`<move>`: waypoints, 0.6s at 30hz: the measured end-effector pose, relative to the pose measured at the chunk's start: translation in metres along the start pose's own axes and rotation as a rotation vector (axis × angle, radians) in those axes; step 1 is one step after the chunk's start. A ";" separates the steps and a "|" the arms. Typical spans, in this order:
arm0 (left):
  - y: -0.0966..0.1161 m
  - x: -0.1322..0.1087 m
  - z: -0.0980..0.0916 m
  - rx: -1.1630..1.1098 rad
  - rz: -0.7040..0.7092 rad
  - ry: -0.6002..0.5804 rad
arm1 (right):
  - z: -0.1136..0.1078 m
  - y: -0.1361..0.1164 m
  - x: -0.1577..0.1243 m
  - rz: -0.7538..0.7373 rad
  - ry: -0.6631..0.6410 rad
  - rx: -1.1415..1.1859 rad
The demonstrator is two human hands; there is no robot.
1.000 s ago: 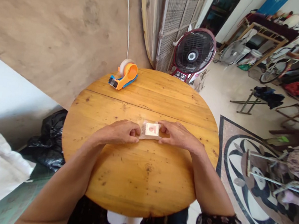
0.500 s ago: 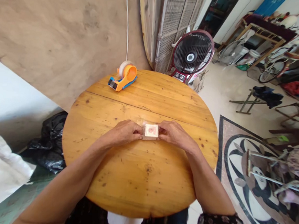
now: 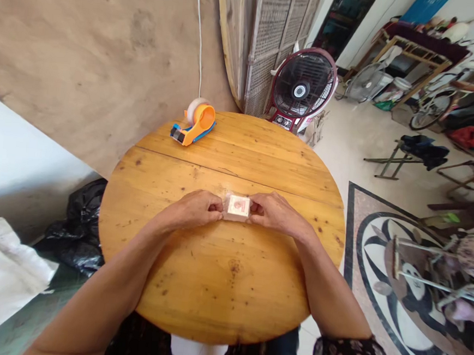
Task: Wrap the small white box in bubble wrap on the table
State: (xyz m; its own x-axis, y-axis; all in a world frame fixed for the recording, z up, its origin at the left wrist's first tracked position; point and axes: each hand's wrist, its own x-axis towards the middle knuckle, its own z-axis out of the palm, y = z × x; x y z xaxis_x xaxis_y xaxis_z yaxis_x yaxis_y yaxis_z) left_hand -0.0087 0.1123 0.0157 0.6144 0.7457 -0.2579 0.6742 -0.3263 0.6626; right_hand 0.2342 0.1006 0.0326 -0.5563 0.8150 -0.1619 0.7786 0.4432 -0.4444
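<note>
A small pale box with a reddish print on top (image 3: 238, 205) rests near the middle of the round wooden table (image 3: 228, 286). Clear wrapping seems to cover it and stick out at its left end. My left hand (image 3: 199, 209) is closed, thumb and fingers pinching the wrapping at the box's left side. On the opposite side, my right hand (image 3: 274, 211) grips the box's right end between thumb and fingers. The fingertips of both hands are partly hidden.
An orange tape dispenser (image 3: 199, 125) with a blue item beneath it stands at the table's back left. Beyond the far edge is a dark red fan (image 3: 304, 84). Black plastic bags (image 3: 79, 231) lie left of the table, and a folding stool (image 3: 402, 158) stands to the right.
The left hand's fingers have shifted slightly left from the box's body, and more of the wrapping at its left end shows. The right hand keeps its hold.
</note>
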 end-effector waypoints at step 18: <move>0.002 -0.002 0.000 -0.134 0.042 0.058 | 0.007 -0.012 0.000 0.002 0.045 -0.052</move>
State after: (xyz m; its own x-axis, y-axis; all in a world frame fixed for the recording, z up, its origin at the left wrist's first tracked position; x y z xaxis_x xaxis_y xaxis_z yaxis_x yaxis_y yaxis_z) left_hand -0.0082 0.1097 0.0174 0.6131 0.7670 -0.1895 0.5856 -0.2802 0.7606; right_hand 0.2226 0.0927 0.0315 -0.5425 0.8311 -0.1225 0.7942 0.4599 -0.3972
